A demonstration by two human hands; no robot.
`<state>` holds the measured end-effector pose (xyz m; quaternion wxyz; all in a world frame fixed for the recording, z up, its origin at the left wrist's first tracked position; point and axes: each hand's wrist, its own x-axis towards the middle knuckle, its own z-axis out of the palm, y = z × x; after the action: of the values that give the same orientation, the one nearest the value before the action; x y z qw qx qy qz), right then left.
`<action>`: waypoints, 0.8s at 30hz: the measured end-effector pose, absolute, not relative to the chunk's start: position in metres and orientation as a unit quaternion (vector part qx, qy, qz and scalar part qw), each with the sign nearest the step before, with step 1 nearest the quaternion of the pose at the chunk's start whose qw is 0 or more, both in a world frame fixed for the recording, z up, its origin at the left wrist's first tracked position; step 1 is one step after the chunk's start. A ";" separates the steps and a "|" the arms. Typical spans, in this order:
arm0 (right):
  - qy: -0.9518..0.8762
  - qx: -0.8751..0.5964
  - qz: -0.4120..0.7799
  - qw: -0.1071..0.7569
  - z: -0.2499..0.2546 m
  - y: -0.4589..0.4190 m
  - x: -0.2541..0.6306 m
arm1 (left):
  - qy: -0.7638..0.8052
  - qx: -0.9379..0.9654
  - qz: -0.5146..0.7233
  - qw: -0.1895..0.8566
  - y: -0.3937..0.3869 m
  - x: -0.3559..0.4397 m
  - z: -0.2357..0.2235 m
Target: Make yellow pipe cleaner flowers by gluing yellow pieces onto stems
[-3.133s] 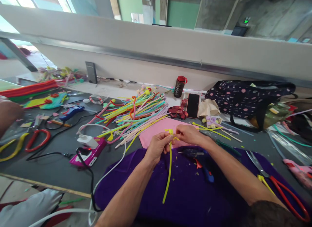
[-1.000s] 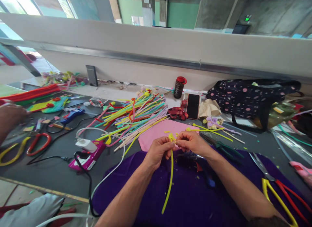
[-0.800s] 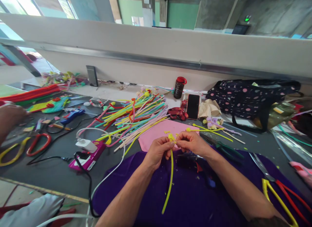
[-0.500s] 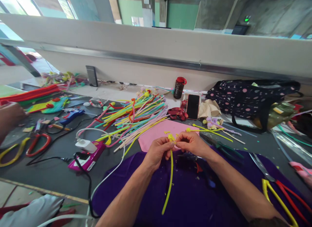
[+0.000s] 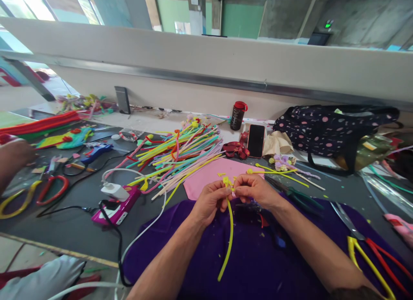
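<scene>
My left hand [image 5: 211,200] pinches a yellow pipe cleaner [image 5: 230,244] near its top, and the long end hangs down over the dark purple cloth [image 5: 193,252]. A small bent yellow cluster [image 5: 226,180] shows above the thumb. Right beside it, my right hand [image 5: 253,189] is closed, thumb and forefinger pressed together at the same cluster; the exact bit between those fingertips is too small to make out. A pink sheet [image 5: 201,173] lies just behind both hands.
A pile of coloured pipe cleaners [image 5: 180,154], a phone [image 5: 256,141] and a bottle [image 5: 238,116] stand behind. Scissors [image 5: 355,235] and pliers [image 5: 300,197] lie right. A magenta power strip [image 5: 124,207] with cables is left. A co-worker's hand [image 5: 16,156] is at the far left.
The hanging end of the yellow pipe cleaner has swung slightly to the right. My fingers have shifted a little at the cluster. The co-worker's hand has moved slightly.
</scene>
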<state>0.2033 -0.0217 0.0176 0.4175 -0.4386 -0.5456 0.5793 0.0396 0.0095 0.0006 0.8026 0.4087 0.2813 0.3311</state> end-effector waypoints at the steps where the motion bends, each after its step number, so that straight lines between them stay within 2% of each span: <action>1: -0.537 -0.430 0.591 0.421 0.016 -0.021 0.203 | 0.279 0.405 0.330 0.806 0.009 0.040 0.001; 6: -0.504 -0.386 0.632 0.444 0.006 -0.018 0.203 | 0.284 0.385 0.326 0.815 0.007 0.041 0.000; 24: -0.494 -0.376 0.636 0.459 0.006 -0.018 0.202 | 0.284 0.374 0.321 0.823 0.008 0.041 -0.003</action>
<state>0.2020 -0.0180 0.0062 0.4589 -0.3761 -0.4935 0.6360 0.0411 0.0081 -0.0029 0.8227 0.3738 0.2840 0.3205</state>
